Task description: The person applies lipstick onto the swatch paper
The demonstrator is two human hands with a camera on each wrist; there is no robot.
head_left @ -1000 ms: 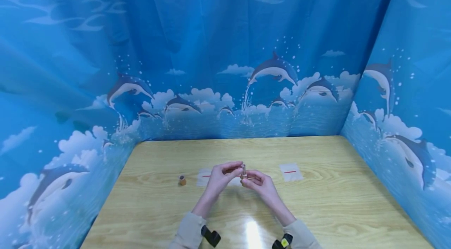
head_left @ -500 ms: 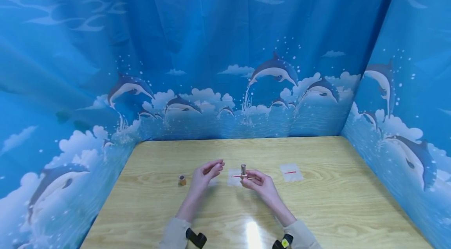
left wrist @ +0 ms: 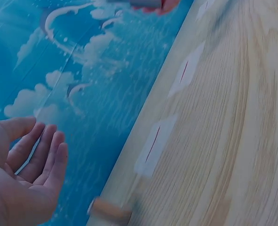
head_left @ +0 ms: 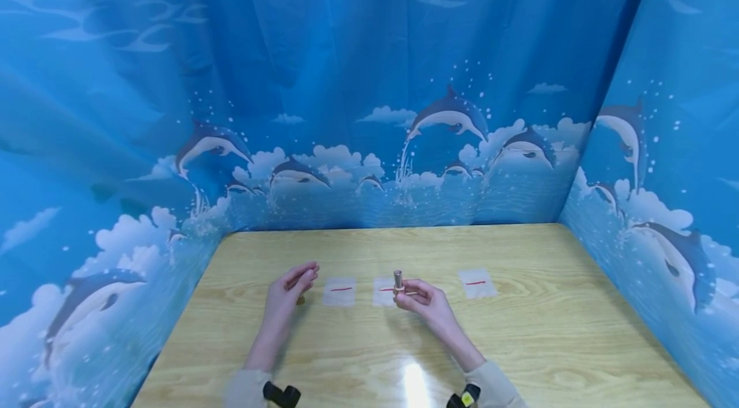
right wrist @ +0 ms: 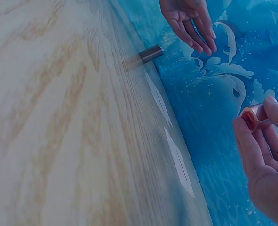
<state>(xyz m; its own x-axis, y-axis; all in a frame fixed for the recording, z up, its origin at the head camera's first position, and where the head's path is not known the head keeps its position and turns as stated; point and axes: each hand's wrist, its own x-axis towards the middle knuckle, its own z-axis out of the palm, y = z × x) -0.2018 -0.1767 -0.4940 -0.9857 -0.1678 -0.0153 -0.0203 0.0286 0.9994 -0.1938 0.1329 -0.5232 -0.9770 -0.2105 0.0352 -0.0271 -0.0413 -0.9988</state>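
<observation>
My right hand (head_left: 430, 306) pinches a lipstick (head_left: 398, 280) between thumb and fingers, upright above the middle of the table. Its narrow metallic tube points up in the head view. The right wrist view shows a reddish base end on the lipstick (right wrist: 250, 119). My left hand (head_left: 288, 289) holds nothing; its fingers are loosely bent and the palm shows in the left wrist view. Just beneath it stands the copper-coloured lipstick cap (head_left: 301, 300), mostly covered by the fingers in the head view. The cap (right wrist: 151, 54) shows whole in the right wrist view.
Three small white papers lie in a row, each with a red streak: a left paper (head_left: 339, 297), a middle paper (head_left: 381, 299) partly behind the lipstick, and a right paper (head_left: 477, 289). The wooden table (head_left: 369, 247) meets a blue dolphin curtain (head_left: 346, 106) behind.
My left hand has let go of the top of the lipstick and moved left, past the left paper, to above the cap. The right hand holds the lipstick in nearly the same place.
</observation>
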